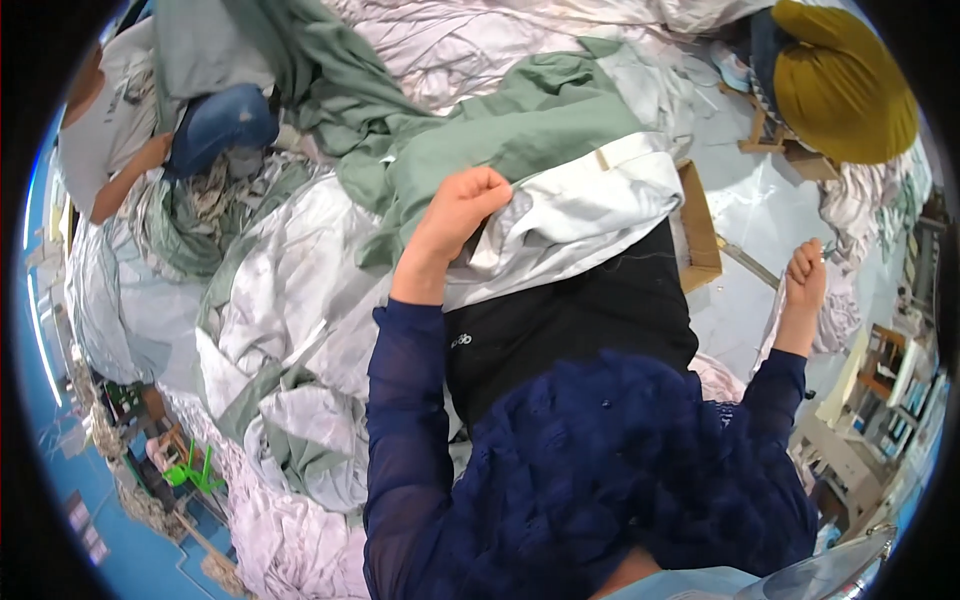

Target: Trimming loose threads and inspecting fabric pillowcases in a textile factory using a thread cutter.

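Observation:
A large cloth, green on one face and white on the other, is draped over my lap. My left hand (468, 205) is closed, pinching the folded white part of the cloth (590, 205). The green part (530, 125) spreads away in front of me. My right hand (805, 272) is raised well out to the right, away from the cloth, with its fingers curled closed. Something small and thin shows by those fingers, too small to name.
Heaped white and green fabric (290, 250) lies to my left. A person in a white top (110, 150) sits at far left, another in mustard clothing (840, 85) at far right. A cardboard box (697, 230) stands beside my lap. A green stool (195, 470) is at lower left.

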Demonstrator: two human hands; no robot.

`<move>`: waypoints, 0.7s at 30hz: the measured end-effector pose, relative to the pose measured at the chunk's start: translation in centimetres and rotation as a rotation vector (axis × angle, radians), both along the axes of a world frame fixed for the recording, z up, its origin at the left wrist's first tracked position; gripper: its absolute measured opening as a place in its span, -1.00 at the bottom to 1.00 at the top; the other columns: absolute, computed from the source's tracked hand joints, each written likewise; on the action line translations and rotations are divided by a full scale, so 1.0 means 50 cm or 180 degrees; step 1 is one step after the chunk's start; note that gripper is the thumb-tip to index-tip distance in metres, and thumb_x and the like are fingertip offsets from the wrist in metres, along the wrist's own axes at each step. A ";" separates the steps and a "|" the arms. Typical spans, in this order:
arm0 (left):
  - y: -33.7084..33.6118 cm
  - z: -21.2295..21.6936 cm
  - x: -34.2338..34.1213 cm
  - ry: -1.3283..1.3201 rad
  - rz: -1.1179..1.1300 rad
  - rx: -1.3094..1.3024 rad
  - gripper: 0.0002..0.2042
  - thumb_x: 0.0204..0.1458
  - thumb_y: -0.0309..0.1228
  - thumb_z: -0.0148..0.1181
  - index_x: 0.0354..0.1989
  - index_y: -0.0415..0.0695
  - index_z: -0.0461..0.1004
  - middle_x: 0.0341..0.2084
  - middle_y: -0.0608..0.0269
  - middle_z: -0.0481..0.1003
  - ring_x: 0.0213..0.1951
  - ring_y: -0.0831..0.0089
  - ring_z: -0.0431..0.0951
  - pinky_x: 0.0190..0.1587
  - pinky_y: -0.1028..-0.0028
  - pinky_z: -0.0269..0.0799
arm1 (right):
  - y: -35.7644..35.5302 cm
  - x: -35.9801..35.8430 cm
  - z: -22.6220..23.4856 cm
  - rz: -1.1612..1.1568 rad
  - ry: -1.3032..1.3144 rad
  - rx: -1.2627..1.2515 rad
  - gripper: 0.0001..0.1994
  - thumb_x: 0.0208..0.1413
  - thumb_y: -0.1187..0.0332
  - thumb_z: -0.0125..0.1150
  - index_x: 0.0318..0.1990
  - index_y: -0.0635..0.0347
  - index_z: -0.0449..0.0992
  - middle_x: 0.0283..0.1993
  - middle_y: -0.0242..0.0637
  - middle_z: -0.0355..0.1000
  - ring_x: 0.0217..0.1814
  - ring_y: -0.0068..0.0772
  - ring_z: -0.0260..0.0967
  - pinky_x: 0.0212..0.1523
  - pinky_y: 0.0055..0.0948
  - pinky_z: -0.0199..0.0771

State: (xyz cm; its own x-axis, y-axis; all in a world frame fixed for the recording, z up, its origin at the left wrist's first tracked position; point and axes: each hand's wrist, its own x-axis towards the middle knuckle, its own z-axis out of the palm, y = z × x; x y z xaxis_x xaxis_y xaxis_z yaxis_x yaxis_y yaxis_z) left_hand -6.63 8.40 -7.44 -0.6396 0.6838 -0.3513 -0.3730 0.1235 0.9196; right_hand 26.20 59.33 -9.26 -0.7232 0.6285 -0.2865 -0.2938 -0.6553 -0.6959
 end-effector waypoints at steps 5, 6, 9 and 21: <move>0.027 0.011 0.013 0.0237 0.0038 -0.0231 -0.85 0.15 -0.37 0.17 -0.33 -0.22 0.47 -0.49 0.53 0.40 -0.45 0.75 0.29 -0.40 0.65 0.22 | 0.026 0.061 -0.139 -0.0528 -0.2536 0.2133 -0.88 0.18 0.37 0.19 -0.31 0.22 0.46 -0.46 -0.38 0.39 -0.59 -0.66 0.22 -0.62 -0.66 0.16; 0.041 0.020 0.015 0.0270 0.0008 -0.0296 -0.80 0.15 -0.33 0.19 -0.26 -0.25 0.48 -0.46 0.50 0.42 -0.42 0.74 0.30 -0.37 0.64 0.24 | 0.035 0.076 -0.168 -0.0584 -0.2542 0.2134 -0.88 0.18 0.37 0.19 -0.31 0.22 0.46 -0.46 -0.38 0.39 -0.59 -0.66 0.22 -0.62 -0.66 0.16; 0.072 0.035 0.014 0.0264 -0.0346 -0.0748 -0.74 0.17 -0.34 0.16 -0.08 -0.27 0.47 -0.34 0.48 0.45 -0.31 0.72 0.34 -0.25 0.64 0.26 | 0.030 0.085 -0.203 -0.0440 -0.3207 0.2859 -0.85 0.14 0.40 0.22 -0.20 0.29 0.53 -0.40 -0.35 0.45 -0.54 -0.63 0.30 -0.51 -0.61 0.32; 0.210 0.005 0.020 -0.0560 -0.0146 -0.0331 -0.80 0.06 -0.42 0.25 -0.24 -0.32 0.54 -0.41 0.30 0.55 -0.39 0.63 0.47 -0.33 0.57 0.38 | -0.444 -0.380 0.105 0.1340 -0.0739 0.4535 -0.60 -0.18 0.57 0.42 -0.09 0.15 0.58 -0.23 -0.33 0.41 -0.33 -0.47 0.37 -0.31 -0.52 0.40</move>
